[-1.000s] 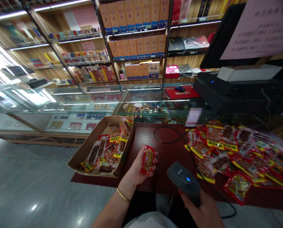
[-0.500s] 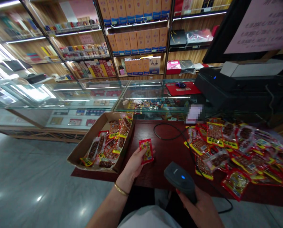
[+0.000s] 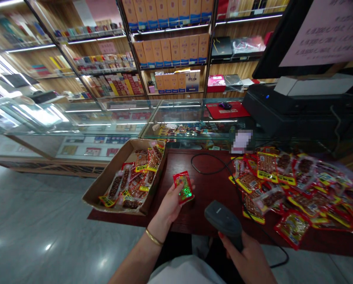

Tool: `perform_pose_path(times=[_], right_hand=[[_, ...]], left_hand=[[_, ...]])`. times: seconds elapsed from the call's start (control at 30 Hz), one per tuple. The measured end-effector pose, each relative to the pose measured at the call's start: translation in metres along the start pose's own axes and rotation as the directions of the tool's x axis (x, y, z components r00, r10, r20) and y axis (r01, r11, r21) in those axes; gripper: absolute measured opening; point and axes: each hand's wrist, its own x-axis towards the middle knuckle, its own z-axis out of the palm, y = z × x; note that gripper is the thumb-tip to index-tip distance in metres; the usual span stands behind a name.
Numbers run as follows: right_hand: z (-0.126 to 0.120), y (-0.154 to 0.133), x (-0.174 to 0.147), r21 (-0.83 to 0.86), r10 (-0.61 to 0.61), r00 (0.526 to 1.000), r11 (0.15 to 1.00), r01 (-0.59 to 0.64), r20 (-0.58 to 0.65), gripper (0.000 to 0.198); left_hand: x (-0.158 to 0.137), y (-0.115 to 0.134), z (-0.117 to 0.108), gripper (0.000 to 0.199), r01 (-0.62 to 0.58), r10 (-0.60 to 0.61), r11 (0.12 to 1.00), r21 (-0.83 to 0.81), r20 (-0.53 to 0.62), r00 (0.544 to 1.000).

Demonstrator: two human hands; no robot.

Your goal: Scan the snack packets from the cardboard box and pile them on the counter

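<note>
A small red-edged snack packet [image 3: 183,187] is pinched in my left hand [image 3: 169,205], held just above the dark red tabletop. Green light from the scanner falls on its lower part. My right hand [image 3: 243,252] grips the handle of a black barcode scanner [image 3: 223,220], its head pointing toward the packet, a short way apart from it. Left of my left hand stands a cardboard box [image 3: 89,197] with several snack packets [image 3: 135,179] inside. To the right lies a heap of similar packets [image 3: 306,197], and one red-edged packet [image 3: 293,228] sits at its front.
A black cable [image 3: 208,155] loops over the tabletop [image 3: 176,157]. Behind it are a glass display counter [image 3: 111,114], a red mat [image 3: 229,110] with a mouse, and a black machine [image 3: 282,110] under a monitor [image 3: 318,39]. Shelves of boxed goods [image 3: 170,51] line the wall.
Green scanner light now shows on the packet, which has tilted slightly in my left hand. The scanner's blue light has gone off. Both hands stay nearly in place.
</note>
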Motion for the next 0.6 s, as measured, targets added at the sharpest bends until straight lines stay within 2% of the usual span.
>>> perform_pose_path(times=[0.23,0.6], right_hand=[[0.001,-0.001,-0.006,0.035,0.054,0.990,0.998,-0.050,-0.127,0.043],[0.004,0.001,0.007,0.074,0.034,0.998,0.997,-0.031,-0.046,0.042]], left_hand=[[0.001,-0.009,0.012,0.028,0.027,-0.028,0.999,0.029,0.031,0.999],[0.007,-0.030,0.034,0.029,0.062,-0.067,0.997,0.040,0.136,0.988]])
